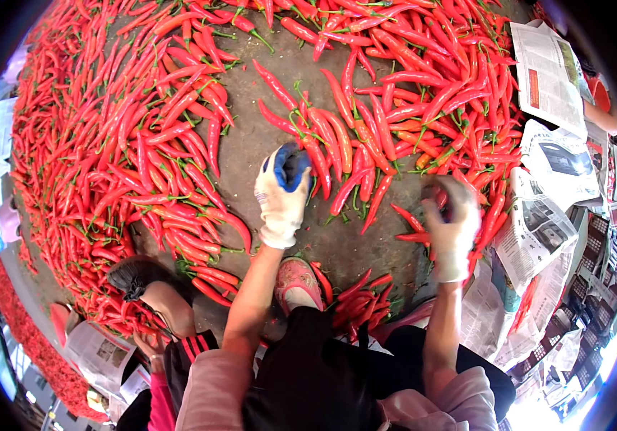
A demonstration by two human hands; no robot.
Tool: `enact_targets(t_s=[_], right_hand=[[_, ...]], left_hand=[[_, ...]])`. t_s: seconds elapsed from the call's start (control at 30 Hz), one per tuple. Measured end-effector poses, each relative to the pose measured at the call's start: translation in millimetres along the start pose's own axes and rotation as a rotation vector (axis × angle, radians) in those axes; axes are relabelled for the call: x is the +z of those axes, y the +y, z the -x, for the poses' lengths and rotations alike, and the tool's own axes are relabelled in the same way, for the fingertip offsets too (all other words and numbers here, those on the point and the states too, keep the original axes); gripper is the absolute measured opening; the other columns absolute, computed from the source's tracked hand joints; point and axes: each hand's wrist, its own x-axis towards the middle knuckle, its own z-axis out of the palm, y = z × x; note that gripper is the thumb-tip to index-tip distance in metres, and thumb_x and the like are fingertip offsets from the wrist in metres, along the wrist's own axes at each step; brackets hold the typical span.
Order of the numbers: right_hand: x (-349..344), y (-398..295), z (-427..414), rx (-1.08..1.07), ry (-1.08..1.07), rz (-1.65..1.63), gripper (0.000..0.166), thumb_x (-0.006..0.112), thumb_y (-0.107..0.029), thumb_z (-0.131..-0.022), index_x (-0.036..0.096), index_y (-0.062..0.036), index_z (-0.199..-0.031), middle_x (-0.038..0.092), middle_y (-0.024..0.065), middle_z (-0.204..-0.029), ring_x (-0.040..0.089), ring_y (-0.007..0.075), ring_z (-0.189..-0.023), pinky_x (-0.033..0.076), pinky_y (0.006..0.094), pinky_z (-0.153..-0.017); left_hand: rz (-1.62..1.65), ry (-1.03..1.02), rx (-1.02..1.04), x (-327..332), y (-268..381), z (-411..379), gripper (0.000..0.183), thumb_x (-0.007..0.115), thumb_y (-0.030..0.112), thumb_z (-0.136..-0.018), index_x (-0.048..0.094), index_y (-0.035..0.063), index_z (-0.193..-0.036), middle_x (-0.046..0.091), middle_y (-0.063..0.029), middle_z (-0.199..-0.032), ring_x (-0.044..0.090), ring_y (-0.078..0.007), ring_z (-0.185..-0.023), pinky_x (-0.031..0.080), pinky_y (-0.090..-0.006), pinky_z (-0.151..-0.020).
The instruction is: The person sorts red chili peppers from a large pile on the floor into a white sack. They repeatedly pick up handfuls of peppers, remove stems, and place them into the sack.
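Observation:
My left hand (285,194) wears a white knit glove with a blue coated palm. Its fingers are curved and apart from the thumb, with nothing visible in the hollow. Right beside its fingertips lies a loose cluster of red chili peppers (327,134) with green stems, on the bare grey-brown floor (241,124). My right hand (453,223), in a similar glove, is blurred over the edge of the right-hand pepper heap (438,70). Red shows between its thumb and fingers; whether it grips a pepper or one lies behind is unclear.
A wide pepper heap (98,118) spreads on the left. Near my pink shoe (299,283) is a small pepper pile (362,304). Newspaper sheets (537,215) cover the right side, beside dark plastic crates (591,253). Another person's hand (149,345) is at lower left; another's arm (602,117) shows far right.

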Motion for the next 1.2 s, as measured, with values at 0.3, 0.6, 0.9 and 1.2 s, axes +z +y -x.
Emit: enact_targets(t_s=[0.3, 0.6, 0.9, 1.2], right_hand=[[108, -19, 22, -0.700, -0.281, 0.190, 0.038, 0.070, -0.025, -0.068, 0.065, -0.0201, -0.105, 0.051, 0.0076, -0.129, 0.045, 0.0296, -0.122, 0.030, 0.0545, -0.104], [65, -40, -26, 0.073, -0.192, 0.011, 0.056, 0.072, -0.036, -0.075, 0.052, -0.0096, -0.121, 0.055, 0.0199, -0.111, 0.060, 0.0368, -0.094, 0.049, 0.0440, -0.079], [64, -9, -48, 0.132, -0.295, 0.067, 0.064, 0.074, -0.046, -0.069, 0.060, -0.0029, -0.114, 0.066, 0.0158, -0.097, 0.065, 0.0308, -0.088, 0.050, 0.0393, -0.081], [50, -6, -8, 0.761, -0.359, -1.675, 0.017, 0.051, -0.014, -0.086, 0.056, -0.0054, -0.100, 0.060, 0.0075, -0.084, 0.061, 0.0228, -0.072, 0.053, 0.0401, -0.077]], left_hand=[[-0.319, -0.032, 0.040, 22, 9, -14, 0.040, 0.081, 0.028, -0.069, 0.065, 0.0020, -0.094, 0.064, -0.0124, -0.083, 0.062, -0.0247, -0.069, 0.050, -0.0360, -0.065], [0.703, -0.153, -0.421, -20, -14, 5, 0.025, 0.059, 0.006, -0.087, 0.059, -0.0032, -0.110, 0.066, -0.0065, -0.093, 0.064, -0.0146, -0.082, 0.050, -0.0252, -0.078], [0.098, -0.152, 0.118, -30, -17, -37, 0.051, 0.067, 0.009, -0.074, 0.054, 0.0053, -0.124, 0.064, -0.0106, -0.093, 0.063, -0.0237, -0.086, 0.051, -0.0341, -0.081], [-0.605, -0.255, 0.285, -46, 6, -63, 0.038, 0.077, 0.021, -0.067, 0.066, 0.0138, -0.103, 0.060, -0.0104, -0.093, 0.061, -0.0327, -0.083, 0.050, -0.0391, -0.073]])
